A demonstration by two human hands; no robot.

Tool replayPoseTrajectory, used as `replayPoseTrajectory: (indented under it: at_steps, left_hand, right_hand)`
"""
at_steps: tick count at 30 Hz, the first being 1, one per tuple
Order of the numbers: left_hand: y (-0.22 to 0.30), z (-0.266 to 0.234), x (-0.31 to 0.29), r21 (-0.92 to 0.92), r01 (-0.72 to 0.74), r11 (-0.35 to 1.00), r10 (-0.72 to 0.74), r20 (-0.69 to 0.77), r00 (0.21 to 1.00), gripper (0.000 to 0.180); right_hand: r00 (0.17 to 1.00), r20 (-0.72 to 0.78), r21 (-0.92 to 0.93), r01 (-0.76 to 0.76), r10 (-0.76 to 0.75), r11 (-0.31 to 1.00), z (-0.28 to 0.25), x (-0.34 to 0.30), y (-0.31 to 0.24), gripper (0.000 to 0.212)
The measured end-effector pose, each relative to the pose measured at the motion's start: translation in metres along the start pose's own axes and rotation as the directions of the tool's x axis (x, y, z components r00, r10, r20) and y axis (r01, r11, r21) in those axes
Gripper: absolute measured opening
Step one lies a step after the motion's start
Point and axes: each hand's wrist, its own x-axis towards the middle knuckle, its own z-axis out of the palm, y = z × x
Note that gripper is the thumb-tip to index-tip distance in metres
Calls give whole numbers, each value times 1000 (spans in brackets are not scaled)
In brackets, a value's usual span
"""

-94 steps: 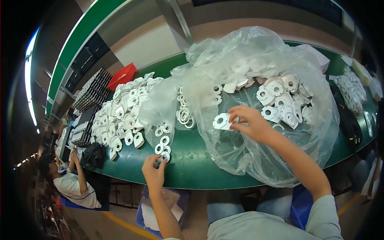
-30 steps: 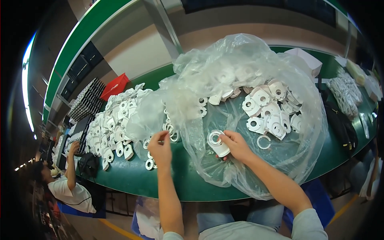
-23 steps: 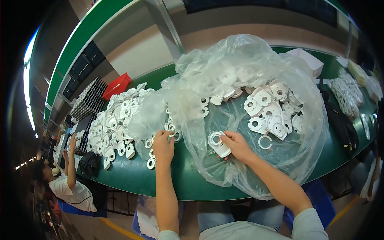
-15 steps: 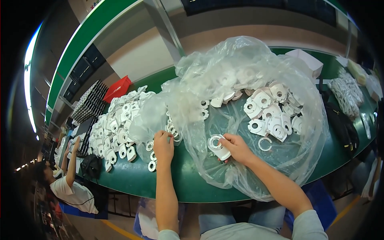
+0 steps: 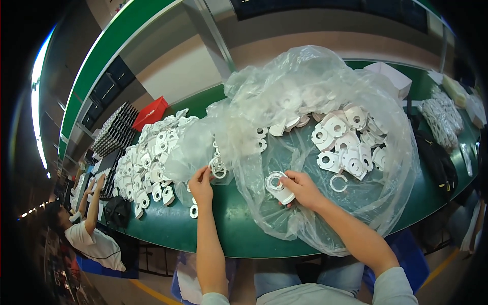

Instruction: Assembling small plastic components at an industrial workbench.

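My right hand [image 5: 304, 189] grips a white plastic housing part [image 5: 278, 189] with a round opening at its top end, the thumb on its upper face. It is held over the near edge of a clear plastic bag. Farther left, my left hand [image 5: 201, 188] is closed, thumb and fingertips pinching the rim of a thin white ring [image 5: 219, 169]. More rings lie around that ring, so I cannot tell whether just one is held. Beside my left wrist a small white ring-shaped piece [image 5: 193, 211] rests on the green table [image 5: 239, 231].
The clear bag [image 5: 305, 61] spreads across the table with several white housings [image 5: 351, 145] in it and an open-gapped ring [image 5: 338, 183]. Left of it lies a large heap of white parts [image 5: 147, 168]. A red bin [image 5: 150, 113], stacked trays [image 5: 114, 129] and a co-worker [image 5: 94, 239] are farther left.
My left hand has moved slightly left, its fingertips now at a white ring that shows plainly. The right hand holds its housing part in nearly the same place.
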Motion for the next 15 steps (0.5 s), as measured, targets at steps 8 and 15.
replayPoseTrajectory:
  at_steps: [8, 15]
  left_hand:
    - [16, 0, -3, -219, 38, 975, -43, -17, 999, 19]
    - [49, 23, -24, 26, -176, 984, 176, 28, 984, 18]
  right_hand:
    - [998, 11, 23, -62, 61, 998, -3, -1, -6, 22]
    - [996, 48, 52, -82, 79, 995, -8, 3, -2, 22]
